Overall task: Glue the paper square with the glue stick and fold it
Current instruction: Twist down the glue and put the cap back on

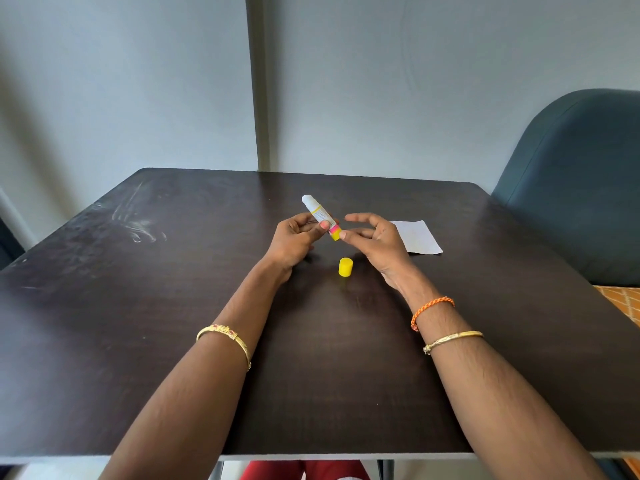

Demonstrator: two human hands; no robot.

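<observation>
My left hand [298, 237] holds the glue stick [317, 213] above the dark table, white tip pointing up and away, yellow base toward my right hand. The thumb and forefinger of my right hand [372, 239] touch that yellow base, the other fingers spread apart. The yellow cap [345, 267] stands on the table just below and between the hands. The white paper square [417, 235] lies flat on the table to the right, partly hidden behind my right hand.
The dark wooden table [173, 306] carries scuff marks at the far left. A dark teal chair [575, 188] stands at the right edge, by an orange patterned cloth [623, 303]. A grey wall runs behind the table.
</observation>
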